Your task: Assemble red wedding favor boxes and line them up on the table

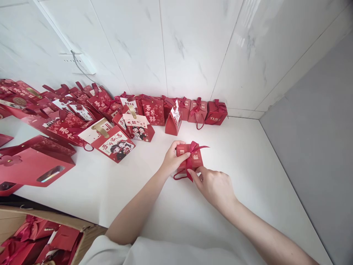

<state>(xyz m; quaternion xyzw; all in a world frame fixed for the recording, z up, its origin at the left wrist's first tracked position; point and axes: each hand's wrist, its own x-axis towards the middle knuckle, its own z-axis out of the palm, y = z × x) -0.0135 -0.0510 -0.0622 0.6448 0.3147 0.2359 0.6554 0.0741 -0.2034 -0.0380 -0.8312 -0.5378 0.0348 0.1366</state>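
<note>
A small red gift box (196, 157) with gold characters sits on the white table in front of me, tied with a dark red ribbon (193, 147) in a bow on top. My left hand (176, 156) grips the box from its left side, thumb on the top face. At the near right corner, my right hand (213, 184) has its thumb and forefinger closed by the ribbon's hanging tail; whether they pinch it or the box edge is partly hidden. A red cord handle (179, 177) loops out at the box's lower left.
Several red gift boxes with ribbons, such as the end one (217, 113), line the tiled wall. More boxes and bags crowd the left, among them a larger red box (33, 165). A cardboard carton (89, 235) of red boxes stands at lower left.
</note>
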